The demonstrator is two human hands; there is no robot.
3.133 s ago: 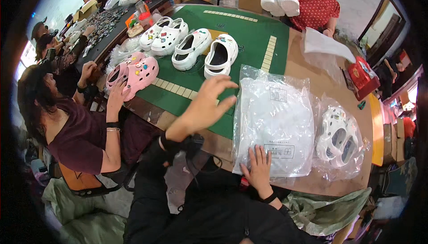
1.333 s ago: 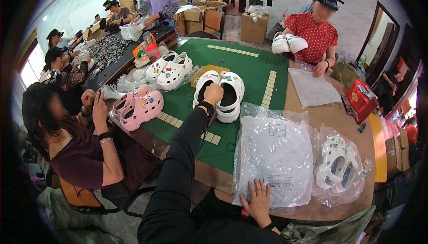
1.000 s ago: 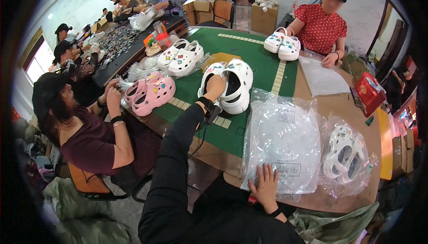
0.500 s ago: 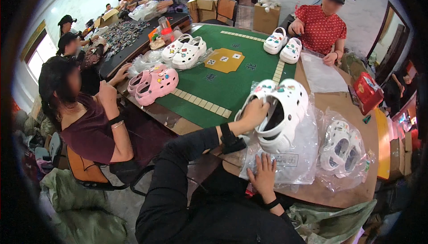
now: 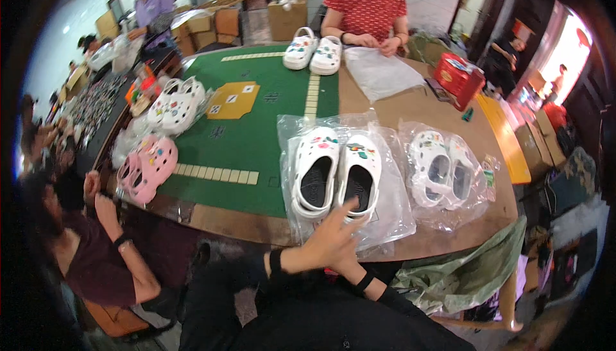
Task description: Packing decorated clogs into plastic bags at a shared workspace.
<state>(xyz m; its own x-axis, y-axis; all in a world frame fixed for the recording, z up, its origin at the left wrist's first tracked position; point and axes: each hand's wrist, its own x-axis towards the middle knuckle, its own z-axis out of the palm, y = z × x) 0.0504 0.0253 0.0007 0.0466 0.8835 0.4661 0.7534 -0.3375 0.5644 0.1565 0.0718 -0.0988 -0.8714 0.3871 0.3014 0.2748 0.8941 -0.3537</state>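
A pair of white clogs (image 5: 316, 140) with colourful charms stands side by side on a clear plastic bag (image 5: 399, 219) at the table's near edge, toes pointing away from me. My left hand (image 5: 328, 239) is just in front of their heels, its fingers apart and nothing in it. One finger overlaps the heel of the right clog; whether it touches cannot be told. My right hand (image 5: 347, 266) lies low behind my left hand, which hides its fingers. To the right, another white clog pair (image 5: 428, 158) is wrapped in clear plastic.
Pink clogs (image 5: 149, 166) and white clogs (image 5: 172, 112) stand on the left, near a seated person. Across the table (image 5: 462, 213), a person in red handles a white bag (image 5: 378, 75) beside more white clogs (image 5: 326, 56). A red box (image 5: 454, 76) sits far right.
The white clogs, held up by my left hand before, now stand on the plastic bag, released. My right hand has drawn back from the bag toward my body. The view has turned right.
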